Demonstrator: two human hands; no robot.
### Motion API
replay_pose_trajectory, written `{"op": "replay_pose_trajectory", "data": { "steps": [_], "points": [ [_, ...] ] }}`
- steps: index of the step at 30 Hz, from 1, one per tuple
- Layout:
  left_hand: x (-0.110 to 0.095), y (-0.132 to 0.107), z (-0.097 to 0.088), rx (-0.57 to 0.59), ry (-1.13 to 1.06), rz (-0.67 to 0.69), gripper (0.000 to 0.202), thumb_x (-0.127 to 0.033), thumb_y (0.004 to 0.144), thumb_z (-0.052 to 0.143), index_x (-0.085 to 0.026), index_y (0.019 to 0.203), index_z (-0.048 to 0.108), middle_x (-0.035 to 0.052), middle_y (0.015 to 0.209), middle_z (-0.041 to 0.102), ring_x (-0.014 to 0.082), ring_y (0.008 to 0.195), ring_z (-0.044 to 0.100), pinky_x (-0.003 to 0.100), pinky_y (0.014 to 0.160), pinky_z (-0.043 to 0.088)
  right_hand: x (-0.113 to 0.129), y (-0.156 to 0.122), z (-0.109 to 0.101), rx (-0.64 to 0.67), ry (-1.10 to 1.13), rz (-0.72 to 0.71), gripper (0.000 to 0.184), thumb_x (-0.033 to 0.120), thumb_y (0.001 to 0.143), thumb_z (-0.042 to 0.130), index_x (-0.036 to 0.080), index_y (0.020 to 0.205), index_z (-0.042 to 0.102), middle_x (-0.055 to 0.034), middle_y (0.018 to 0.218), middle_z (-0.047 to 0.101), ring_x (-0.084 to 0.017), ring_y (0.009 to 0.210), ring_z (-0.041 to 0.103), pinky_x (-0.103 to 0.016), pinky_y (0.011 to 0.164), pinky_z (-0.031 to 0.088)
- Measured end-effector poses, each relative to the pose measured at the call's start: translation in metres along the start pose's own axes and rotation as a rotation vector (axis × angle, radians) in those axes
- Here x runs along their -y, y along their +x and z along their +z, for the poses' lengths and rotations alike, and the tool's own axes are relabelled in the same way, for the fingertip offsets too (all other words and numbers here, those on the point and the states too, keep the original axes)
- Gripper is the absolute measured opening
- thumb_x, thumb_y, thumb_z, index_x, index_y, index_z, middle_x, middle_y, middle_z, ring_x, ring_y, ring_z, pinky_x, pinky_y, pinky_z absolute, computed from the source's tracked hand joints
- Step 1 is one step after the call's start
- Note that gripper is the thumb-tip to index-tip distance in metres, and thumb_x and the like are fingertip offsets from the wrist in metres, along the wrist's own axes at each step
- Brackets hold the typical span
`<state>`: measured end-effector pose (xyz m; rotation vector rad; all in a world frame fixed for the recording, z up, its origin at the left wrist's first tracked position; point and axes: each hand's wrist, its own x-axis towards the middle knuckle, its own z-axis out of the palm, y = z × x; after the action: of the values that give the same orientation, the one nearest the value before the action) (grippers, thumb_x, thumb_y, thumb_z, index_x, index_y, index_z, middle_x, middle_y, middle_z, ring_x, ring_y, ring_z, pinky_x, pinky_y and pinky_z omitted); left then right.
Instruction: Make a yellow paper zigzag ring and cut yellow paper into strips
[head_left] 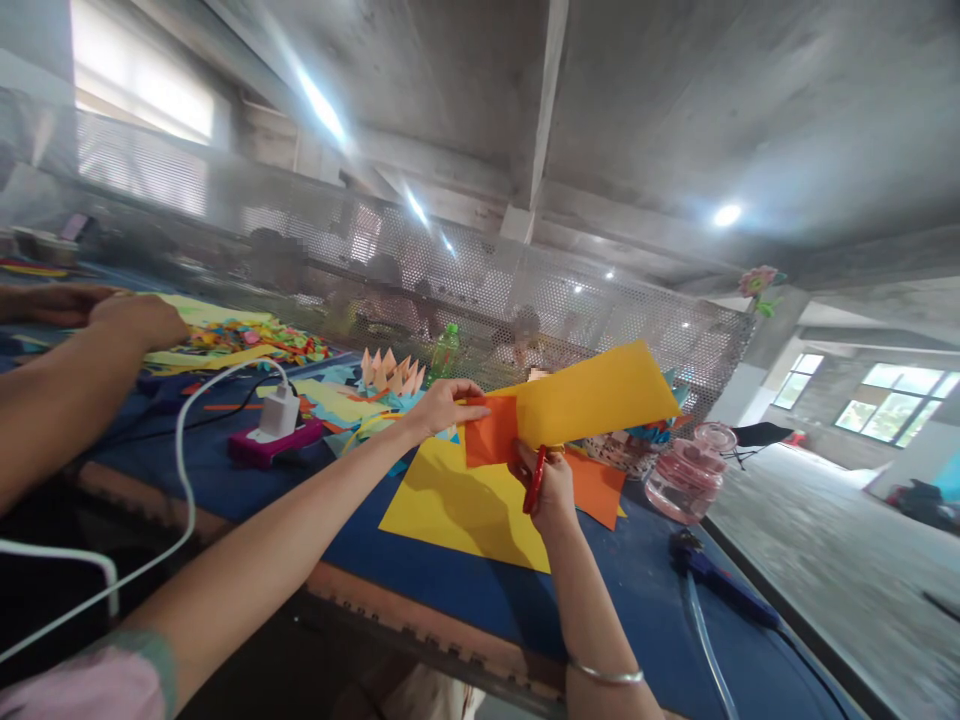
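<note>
My left hand (448, 408) pinches the left edge of an orange sheet of paper (491, 438), raised above the table. A yellow sheet of paper (600, 395) lies against it and sticks out to the right. Closed round the red handles of a pair of scissors (535, 482), my right hand (553, 490) is at the lower edge of these papers. The blades are hidden, so how far they are apart cannot be seen. Beneath both hands a larger yellow sheet (465, 510) rests on the blue tabletop (442, 570), with another orange sheet (600, 490) to its right.
A pink jar (686, 475) and a glue gun (731, 590) are at the right. Pointed paper shapes (392, 375) and a green bottle (445, 353) stand behind. A charger (277, 412) on a purple power strip (255, 445) sits left, near another person's hand (139, 320).
</note>
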<state>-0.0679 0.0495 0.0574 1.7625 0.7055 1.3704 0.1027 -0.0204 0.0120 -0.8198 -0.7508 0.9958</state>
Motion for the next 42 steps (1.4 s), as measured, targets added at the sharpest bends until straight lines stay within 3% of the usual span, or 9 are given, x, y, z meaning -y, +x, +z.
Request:
{"op": "replay_pose_trajectory", "data": {
  "steps": [5, 11, 18, 25, 30, 35, 42],
  "points": [
    [0.002, -0.003, 0.005, 0.018, -0.064, -0.111, 0.019, -0.026, 0.059, 0.076, -0.014, 0.069, 0.064, -0.0024, 0.064, 0.062, 0.0102, 0.06, 0.055, 0.022, 0.06, 0.041, 0.0, 0.003, -0.001, -0.04, 0.083, 0.003, 0.04, 0.018, 0.04, 0.085, 0.017, 0.072, 0.06, 0.0021, 0.07, 0.066, -0.01, 0.057, 0.061, -0.019, 0.053, 0.055],
    [0.01, -0.006, 0.02, -0.201, -0.014, -0.065, 0.025, -0.028, 0.056, 0.075, -0.015, 0.071, 0.06, -0.0016, 0.066, 0.061, 0.0117, 0.061, 0.056, 0.022, 0.058, 0.042, -0.003, 0.005, -0.002, -0.034, 0.146, 0.025, 0.044, 0.019, 0.038, 0.087, 0.017, 0.074, 0.061, 0.0037, 0.068, 0.067, -0.008, 0.055, 0.061, -0.019, 0.054, 0.056],
    [0.01, -0.007, 0.021, -0.271, -0.015, -0.08, 0.028, -0.031, 0.058, 0.076, -0.016, 0.072, 0.058, -0.0019, 0.059, 0.059, 0.0129, 0.058, 0.057, 0.022, 0.054, 0.041, -0.002, 0.004, -0.001, -0.026, 0.147, 0.047, 0.045, 0.017, 0.037, 0.088, 0.016, 0.072, 0.06, 0.005, 0.058, 0.065, -0.008, 0.047, 0.058, -0.02, 0.052, 0.056],
    [0.005, -0.009, 0.02, -0.259, -0.217, -0.088, 0.05, -0.016, 0.061, 0.075, -0.017, 0.106, 0.052, -0.004, 0.06, 0.063, 0.0122, 0.055, 0.061, 0.021, 0.054, 0.046, 0.0, 0.002, 0.0, -0.022, 0.166, 0.078, 0.048, 0.018, 0.034, 0.09, 0.015, 0.072, 0.062, 0.0036, 0.06, 0.067, -0.009, 0.048, 0.061, -0.019, 0.051, 0.057],
    [0.001, -0.008, 0.02, -0.24, -0.303, -0.164, 0.035, -0.01, 0.066, 0.07, -0.014, 0.098, 0.058, -0.0013, 0.061, 0.067, 0.0126, 0.055, 0.062, 0.023, 0.054, 0.05, 0.0, 0.002, 0.0, -0.026, 0.165, 0.088, 0.047, 0.02, 0.034, 0.091, 0.015, 0.071, 0.062, 0.0035, 0.06, 0.067, -0.01, 0.049, 0.062, -0.019, 0.052, 0.058],
    [0.005, -0.006, 0.018, -0.2, -0.369, -0.205, 0.026, -0.012, 0.059, 0.078, -0.014, 0.079, 0.063, 0.0002, 0.063, 0.069, 0.0128, 0.058, 0.064, 0.023, 0.056, 0.052, 0.0, 0.003, 0.0, -0.022, 0.156, 0.086, 0.042, 0.019, 0.037, 0.09, 0.015, 0.069, 0.062, 0.0036, 0.056, 0.066, -0.009, 0.048, 0.062, -0.018, 0.051, 0.057],
    [0.007, -0.004, 0.016, -0.183, -0.385, -0.213, 0.011, -0.011, 0.066, 0.071, -0.015, 0.075, 0.067, 0.0012, 0.068, 0.071, 0.0122, 0.06, 0.065, 0.023, 0.059, 0.052, -0.002, 0.005, -0.002, -0.018, 0.144, 0.099, 0.034, 0.019, 0.045, 0.087, 0.014, 0.07, 0.064, 0.0014, 0.06, 0.068, -0.01, 0.05, 0.063, -0.019, 0.053, 0.057]
  ]
}}
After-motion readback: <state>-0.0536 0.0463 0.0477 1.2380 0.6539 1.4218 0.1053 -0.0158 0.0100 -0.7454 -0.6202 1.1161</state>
